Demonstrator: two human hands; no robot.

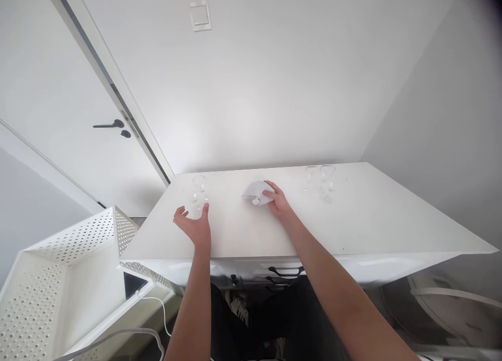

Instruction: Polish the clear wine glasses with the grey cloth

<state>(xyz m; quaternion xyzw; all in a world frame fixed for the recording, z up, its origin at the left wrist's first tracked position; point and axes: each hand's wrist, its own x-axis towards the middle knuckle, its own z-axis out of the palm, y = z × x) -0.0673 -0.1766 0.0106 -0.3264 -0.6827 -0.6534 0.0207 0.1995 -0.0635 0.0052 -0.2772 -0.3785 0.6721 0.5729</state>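
Note:
On the white cabinet top my right hand (277, 199) grips the right side of a pale grey, folded cloth (258, 191), thumb over it. My left hand (195, 226) is at the left end of the top, thumb and fingers curved wide apart with nothing visible between them. Just beyond its fingers stands clear glassware (199, 183), its see-through outline faint. The thumb tip comes close to this glassware; whether they touch I cannot tell. Farther right, toward the wall, is more clear glassware (327, 172), with rounded rims showing.
Black handles (286, 271) mark the drawers in the cabinet front (337, 269). Left of the cabinet is a white perforated cart (65, 261) with a white cable (162, 308) by it. A door with a black handle (113, 124) is at the left, and a wall (270, 89) rises behind.

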